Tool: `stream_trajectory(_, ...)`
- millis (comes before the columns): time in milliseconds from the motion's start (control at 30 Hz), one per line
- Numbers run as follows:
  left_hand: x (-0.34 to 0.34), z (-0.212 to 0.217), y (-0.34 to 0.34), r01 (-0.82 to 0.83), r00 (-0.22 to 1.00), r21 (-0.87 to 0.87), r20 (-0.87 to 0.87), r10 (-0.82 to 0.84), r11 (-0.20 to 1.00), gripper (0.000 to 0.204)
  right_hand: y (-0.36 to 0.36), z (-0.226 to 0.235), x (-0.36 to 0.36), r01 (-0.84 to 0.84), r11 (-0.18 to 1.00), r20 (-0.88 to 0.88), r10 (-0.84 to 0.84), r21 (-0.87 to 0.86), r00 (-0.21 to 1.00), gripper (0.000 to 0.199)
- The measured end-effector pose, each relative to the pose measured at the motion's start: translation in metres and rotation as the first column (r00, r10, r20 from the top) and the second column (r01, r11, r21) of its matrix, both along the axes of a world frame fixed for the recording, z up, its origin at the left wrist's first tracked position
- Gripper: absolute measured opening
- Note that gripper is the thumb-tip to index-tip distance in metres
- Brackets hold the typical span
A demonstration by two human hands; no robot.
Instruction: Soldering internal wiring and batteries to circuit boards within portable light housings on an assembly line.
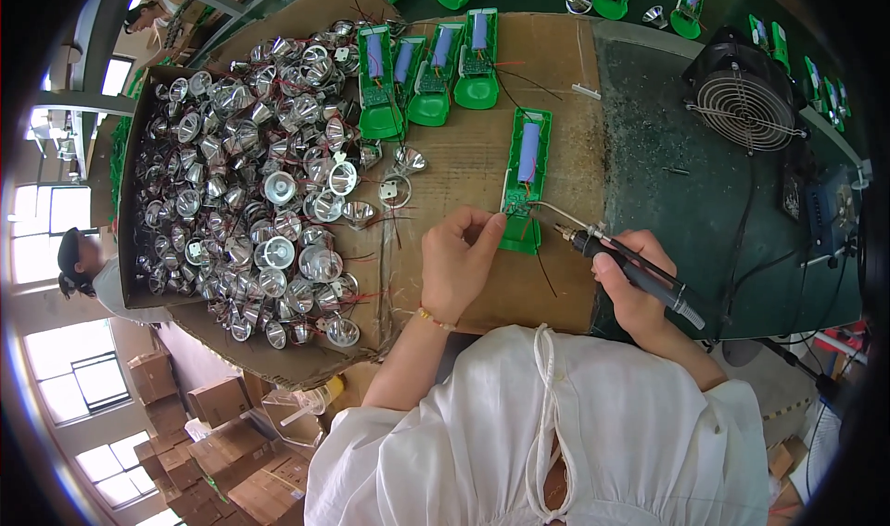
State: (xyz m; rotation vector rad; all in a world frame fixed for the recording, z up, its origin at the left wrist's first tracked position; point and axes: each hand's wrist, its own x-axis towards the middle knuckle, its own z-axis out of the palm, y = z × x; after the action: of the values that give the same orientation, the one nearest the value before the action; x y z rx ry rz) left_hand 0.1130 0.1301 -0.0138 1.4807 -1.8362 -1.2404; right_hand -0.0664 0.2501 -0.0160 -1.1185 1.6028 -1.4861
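Hands [461, 262] flank green torch half [526, 178], soldering iron [635, 271] touching.

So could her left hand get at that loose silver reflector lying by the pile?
Probably yes. The left hand rests at the green case, and the loose reflector lies just up and left of it on bare cardboard, with nothing between them.

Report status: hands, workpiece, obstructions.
Left hand pinching green housing. Right hand gripping soldering iron, tip at housing's board. Nothing blocking; reflector pile sits left.
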Motion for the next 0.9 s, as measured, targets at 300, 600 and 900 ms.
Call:
stream_trajectory(300,-0.004,-0.008,0.000,-0.042,0.999,-0.115,-0.011,0.041,0.992,0.017,-0.007,-0.008,0.003,0.028,1.000,0.034,-0.029,0.008,0.999,0.017)
stream_trajectory(600,-0.005,-0.016,0.001,-0.003,1.000,-0.242,-0.021,-0.002,0.970,0.016,-0.003,-0.015,0.002,-0.002,0.999,0.028,0.001,0.044,1.000,0.017)
stream_trajectory(900,-0.007,-0.014,0.002,0.035,0.999,-0.410,0.028,-0.026,0.911,0.012,-0.001,-0.011,0.004,0.060,0.998,0.124,-0.057,-0.023,0.991,0.017)
